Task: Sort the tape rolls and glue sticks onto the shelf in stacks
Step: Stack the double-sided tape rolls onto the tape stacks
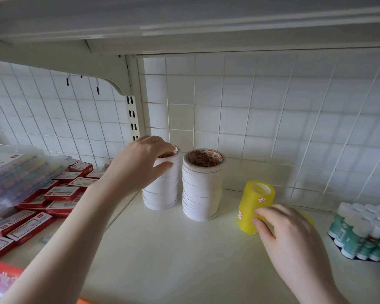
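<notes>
My right hand [287, 233] grips the tilted yellow stack [253, 207], top leaning toward 12; left hand [140, 165] clasps the white stack [162, 189] at 10.

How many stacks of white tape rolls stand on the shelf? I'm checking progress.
2: the left stack of white tape rolls under the left hand, the right stack beside it.
</notes>
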### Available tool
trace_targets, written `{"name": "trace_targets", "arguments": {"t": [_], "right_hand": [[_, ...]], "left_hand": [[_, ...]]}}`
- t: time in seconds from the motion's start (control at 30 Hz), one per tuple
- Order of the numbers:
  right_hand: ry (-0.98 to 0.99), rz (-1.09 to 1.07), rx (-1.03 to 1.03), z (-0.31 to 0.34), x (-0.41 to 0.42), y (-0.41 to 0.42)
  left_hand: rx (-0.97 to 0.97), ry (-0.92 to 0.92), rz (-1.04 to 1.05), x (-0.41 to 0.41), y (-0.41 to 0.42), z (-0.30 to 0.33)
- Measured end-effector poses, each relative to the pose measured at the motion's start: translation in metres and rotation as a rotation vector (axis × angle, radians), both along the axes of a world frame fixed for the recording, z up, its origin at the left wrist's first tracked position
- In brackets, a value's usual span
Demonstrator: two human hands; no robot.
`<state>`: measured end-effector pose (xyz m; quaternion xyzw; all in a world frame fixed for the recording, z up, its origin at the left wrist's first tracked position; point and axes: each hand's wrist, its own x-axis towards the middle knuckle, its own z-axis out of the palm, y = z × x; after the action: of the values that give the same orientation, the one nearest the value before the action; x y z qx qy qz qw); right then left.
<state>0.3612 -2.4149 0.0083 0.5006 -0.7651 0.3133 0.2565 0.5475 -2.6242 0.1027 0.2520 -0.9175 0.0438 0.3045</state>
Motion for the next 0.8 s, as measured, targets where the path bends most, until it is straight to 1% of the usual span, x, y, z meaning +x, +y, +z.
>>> {"name": "trace_targets", "arguments": {"t": [0.1,0.2,0.4,0.53,0.8], "right_hand": [[0.017,-0.025,-0.009,-0.002,-0.006,0.012],[0.042,-0.045,-0.010,-0.007,-0.011,0.025],[0.060,-0.146,-0.004,-0.024,-0.014,0.067],[0.050,-0.261,0.028,-0.037,-0.007,0.103],[0.028,-0.490,0.081,-0.047,-0.007,0.203]], "left_hand": [[-0.081,0.119,0.112,0.003,0.029,-0.019],[-0.038,0.182,0.201,0.004,0.059,-0.049],[0.095,0.169,0.232,0.003,0.109,-0.093],[0.161,0.151,0.188,-0.004,0.141,-0.107],[0.229,0.108,-0.030,-0.040,0.214,-0.131]]}}
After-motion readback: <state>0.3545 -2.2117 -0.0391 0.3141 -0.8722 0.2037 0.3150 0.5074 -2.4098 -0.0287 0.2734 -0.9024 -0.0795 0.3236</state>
